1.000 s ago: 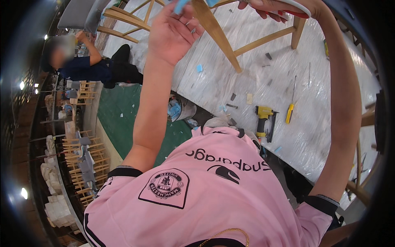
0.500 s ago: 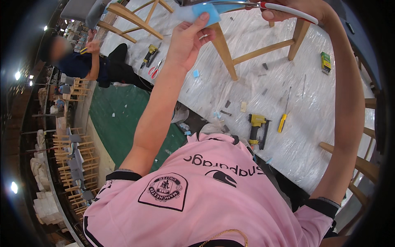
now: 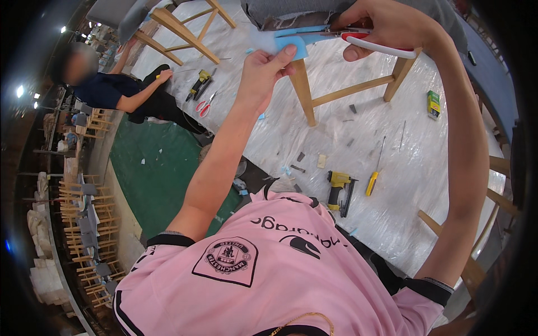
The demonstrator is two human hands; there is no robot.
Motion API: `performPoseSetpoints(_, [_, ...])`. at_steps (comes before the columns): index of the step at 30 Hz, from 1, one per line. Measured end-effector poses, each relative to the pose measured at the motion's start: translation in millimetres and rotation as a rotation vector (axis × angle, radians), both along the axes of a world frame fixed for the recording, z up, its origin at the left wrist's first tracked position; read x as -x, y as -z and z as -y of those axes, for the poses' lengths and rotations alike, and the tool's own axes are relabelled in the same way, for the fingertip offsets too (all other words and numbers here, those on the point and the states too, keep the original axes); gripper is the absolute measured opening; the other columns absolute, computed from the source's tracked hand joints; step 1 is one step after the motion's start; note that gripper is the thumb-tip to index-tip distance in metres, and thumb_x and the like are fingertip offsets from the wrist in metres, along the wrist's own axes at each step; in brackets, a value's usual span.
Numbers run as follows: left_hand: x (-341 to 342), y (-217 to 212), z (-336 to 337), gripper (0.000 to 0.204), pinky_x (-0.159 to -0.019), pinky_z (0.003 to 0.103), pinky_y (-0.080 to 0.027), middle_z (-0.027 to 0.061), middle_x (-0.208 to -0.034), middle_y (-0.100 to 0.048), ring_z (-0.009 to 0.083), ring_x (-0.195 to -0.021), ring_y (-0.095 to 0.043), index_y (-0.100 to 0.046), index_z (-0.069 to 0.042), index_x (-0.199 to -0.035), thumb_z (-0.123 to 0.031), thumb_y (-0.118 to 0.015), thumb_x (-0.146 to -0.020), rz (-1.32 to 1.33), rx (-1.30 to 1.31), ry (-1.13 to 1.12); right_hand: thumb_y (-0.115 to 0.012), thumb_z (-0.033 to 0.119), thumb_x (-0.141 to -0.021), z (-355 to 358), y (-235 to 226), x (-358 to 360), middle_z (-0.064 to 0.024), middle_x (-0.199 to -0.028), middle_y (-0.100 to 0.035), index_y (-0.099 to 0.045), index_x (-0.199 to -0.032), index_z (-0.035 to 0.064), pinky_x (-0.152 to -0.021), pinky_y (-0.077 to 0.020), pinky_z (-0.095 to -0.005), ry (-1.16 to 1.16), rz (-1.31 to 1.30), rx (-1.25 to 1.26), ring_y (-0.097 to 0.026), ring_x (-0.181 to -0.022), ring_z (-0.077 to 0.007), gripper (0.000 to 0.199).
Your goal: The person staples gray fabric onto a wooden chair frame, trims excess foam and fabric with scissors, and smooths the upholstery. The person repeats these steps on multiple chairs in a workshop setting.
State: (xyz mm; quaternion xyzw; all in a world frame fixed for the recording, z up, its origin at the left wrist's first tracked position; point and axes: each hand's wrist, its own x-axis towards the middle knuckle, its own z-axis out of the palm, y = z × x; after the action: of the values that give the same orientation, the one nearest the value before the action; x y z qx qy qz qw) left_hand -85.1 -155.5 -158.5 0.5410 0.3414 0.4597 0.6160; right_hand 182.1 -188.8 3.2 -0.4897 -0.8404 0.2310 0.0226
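Note:
My left hand (image 3: pixel 264 78) pinches a strip of light blue foam (image 3: pixel 292 49) between thumb and fingers, with some fluffy white wadding (image 3: pixel 262 40) beside it. In my right hand (image 3: pixel 386 28) is a pair of scissors (image 3: pixel 386 47) with red-and-white handles. Their blades reach left to the blue foam, just under the frayed edge of a grey upholstered chair seat (image 3: pixel 302 12); whether they are fully closed I cannot make out. The chair's wooden legs (image 3: pixel 304 92) stand below the seat, on the plastic-covered table.
On the plastic-wrapped table (image 3: pixel 269 140) lie a yellow-and-black staple gun (image 3: pixel 339 193), a yellow-handled screwdriver (image 3: pixel 372 183), a green-and-yellow box (image 3: pixel 433 105) and scraps. Farther left are another staple gun (image 3: pixel 200 84), red-handled scissors (image 3: pixel 207 105), another chair (image 3: pixel 182 35) and a co-worker (image 3: pixel 120 87).
The table and chair sit lower in the picture, showing more of the grey seat. My hands still hold the foam and scissors. The co-worker's near hand has come down toward their lap.

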Motion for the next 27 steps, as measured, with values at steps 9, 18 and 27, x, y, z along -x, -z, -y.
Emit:
performPoseSetpoints(9, [0, 3, -4, 0.028, -0.077, 0.030, -0.054, 0.0046, -0.084, -0.071, 0.0128, -0.074, -0.064, -0.072, -0.001, -0.093, -0.028, -0.081, -0.090, 0.068, -0.012, 0.021, -0.085, 0.042, -0.080, -6, 9, -6, -0.0146, -0.099, -0.077, -0.074, -0.118, 0.0035, -0.078, -0.0525, -0.0366, -0.061, -0.093, -0.065, -0.071, -0.088, -0.0253, 0.055])
performPoseSetpoints(18, [12, -10, -9, 0.022, -0.078, 0.033, -0.055, 0.0056, -0.098, -0.074, 0.0148, -0.081, -0.066, -0.071, -0.001, -0.103, -0.019, -0.078, -0.092, 0.024, -0.022, 0.103, -0.082, 0.048, -0.083, 15, 120, -36, -0.0036, -0.082, -0.063, -0.070, -0.125, 0.0068, -0.063, -0.0456, -0.0295, 0.106, -0.377, -0.261, -0.057, -0.072, -0.0137, 0.061])
performPoseSetpoints(27, [37, -20, -7, 0.019, -0.081, 0.042, -0.055, 0.0051, -0.087, -0.069, 0.0160, -0.080, -0.065, -0.066, -0.003, -0.105, -0.019, -0.071, -0.096, 0.002, 0.048, 0.246, -0.073, 0.024, -0.095, 234, 455, 21, 0.0037, -0.073, -0.057, -0.065, -0.135, 0.0068, -0.044, -0.0375, -0.0211, 1.015, -1.491, 0.264, -0.047, -0.051, -0.0033, 0.044])
